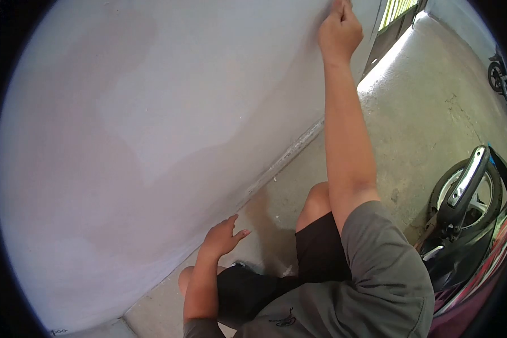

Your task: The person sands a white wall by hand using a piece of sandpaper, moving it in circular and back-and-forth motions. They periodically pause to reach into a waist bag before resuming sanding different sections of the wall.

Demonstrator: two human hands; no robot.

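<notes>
R hand (342, 31) is up at approx 1 o'clock, R arm (349, 129) stretched long; fingers look curled, but they run into the top edge of view, so can't tell if it's clenched on smth or just bent. L hand (221, 239) is low at approx 7 o'clock, fingers loose & spread, nothing visible in it. Main risk, I'd judge: overreach. W/ R arm that far out & the L hand not clearly braced, balance could tip toward 1 o'clock, or R knuckles could scrape on the wall (124, 141) if the hand slid. Backing off toward 4 o'clock w/o looking could also mean a bump w/ the motorbike (467, 180) parked there on the floor (411, 135). Re position: wall fills approx 8 to 12 o'clock; it's behind R hand & off to that hand's 9 o'clock, w/ its far end just beside at the hand's 3 to 4. From L hand, wall is at 10 to 11, its base strip (293, 149) running off toward 1; fingertips v. near it, contact unclear.
</notes>
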